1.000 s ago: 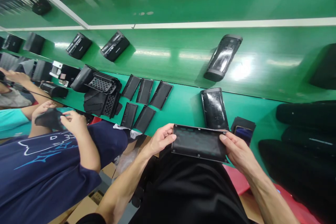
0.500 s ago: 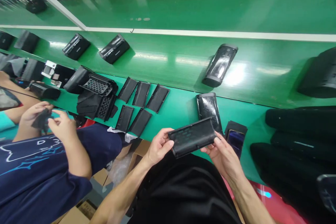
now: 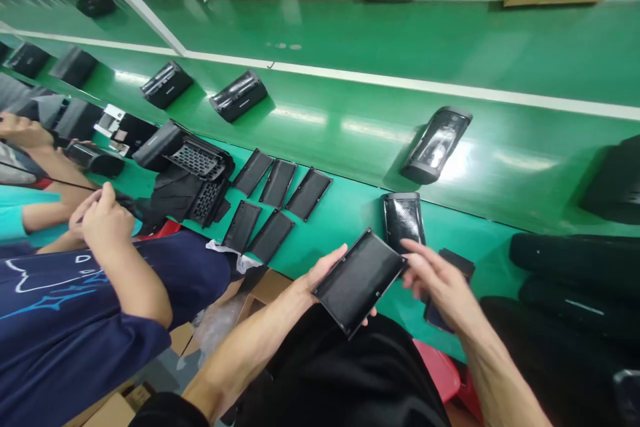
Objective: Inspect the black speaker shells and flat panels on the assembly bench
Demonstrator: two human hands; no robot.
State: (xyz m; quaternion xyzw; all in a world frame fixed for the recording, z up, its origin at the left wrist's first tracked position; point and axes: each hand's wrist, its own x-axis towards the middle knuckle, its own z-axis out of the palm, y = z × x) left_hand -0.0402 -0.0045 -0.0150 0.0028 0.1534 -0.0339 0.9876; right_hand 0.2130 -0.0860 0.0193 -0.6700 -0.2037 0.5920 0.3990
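My left hand [image 3: 327, 267] holds a black rectangular panel [image 3: 360, 282] from beneath, thumb along its upper left edge and fingertips showing under its lower right side. The panel has raised edges with small tabs, and its recessed face is turned up. My right hand [image 3: 437, 277] is by the panel's right corner, index finger stretched out and other fingers loosely bent; it holds nothing that I can see. Whether a fingertip touches the corner cannot be made out. Behind the panel stands a glossy black speaker-like housing [image 3: 404, 217], partly hidden. Several similar panels [image 3: 277, 183] lie on the green bench to the left.
A phone-like dark slab [image 3: 440, 317] lies partly behind my right hand. Black mesh grilles [image 3: 197, 160] are piled to the left, near a co-worker's hands [image 3: 103, 217]. Black speakers [image 3: 437, 145] rest on the green line beyond. Dark padded shapes [image 3: 565, 293] are at right.
My right hand has let go of the panel and moved slightly right. The panel, now in my left hand alone, has turned and tilted more steeply. The view has shifted a little.
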